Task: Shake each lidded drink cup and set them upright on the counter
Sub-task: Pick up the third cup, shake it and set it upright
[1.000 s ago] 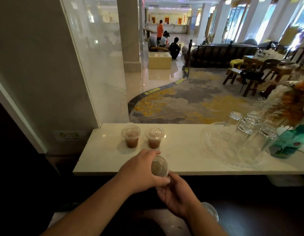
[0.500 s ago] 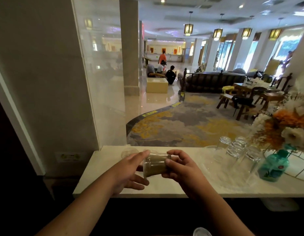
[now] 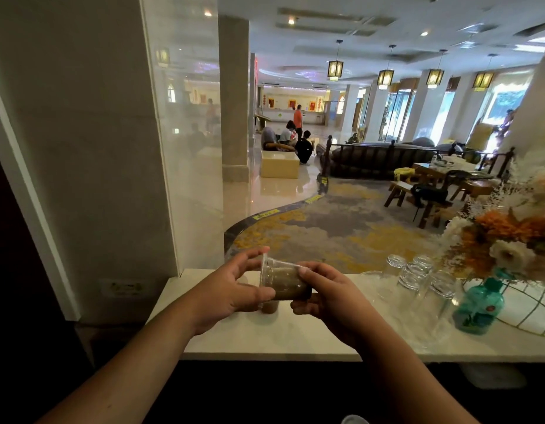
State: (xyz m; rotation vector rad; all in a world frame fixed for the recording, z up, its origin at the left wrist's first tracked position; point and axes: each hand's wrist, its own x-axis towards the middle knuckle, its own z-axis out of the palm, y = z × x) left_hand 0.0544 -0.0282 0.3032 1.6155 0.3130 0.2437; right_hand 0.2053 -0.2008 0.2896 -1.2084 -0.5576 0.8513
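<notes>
Sideways between both hands lies a lidded cup (image 3: 284, 283), held in the air above the counter (image 3: 265, 338). The left hand (image 3: 231, 289) wraps the lid end: its thumb presses the cup's lower wall and its fingertips (image 3: 259, 250) curl over the lid's rim. The right hand (image 3: 329, 293) closes on the base end, thumb on top of the wall and the other fingers tucked beneath. Both grips are shut firmly on the cup.

The cup is clear thin plastic, a tapering cone, wider toward the left hand, with murky brown liquid pooled along its lower side. Just under the grip, a second cup (image 3: 268, 307) of brown drink stands on the counter, mostly hidden by the hands, so its lid cannot be made out.

The counter is pale polished stone with a straight front edge. To the right of the grip, upturned clear glasses (image 3: 418, 272) stand on a transparent tray whose outline is hard to trace. Farther right sit a teal bottle (image 3: 479, 304) and a bunch of orange and white flowers (image 3: 509, 237), cut off by the frame edge.
</notes>
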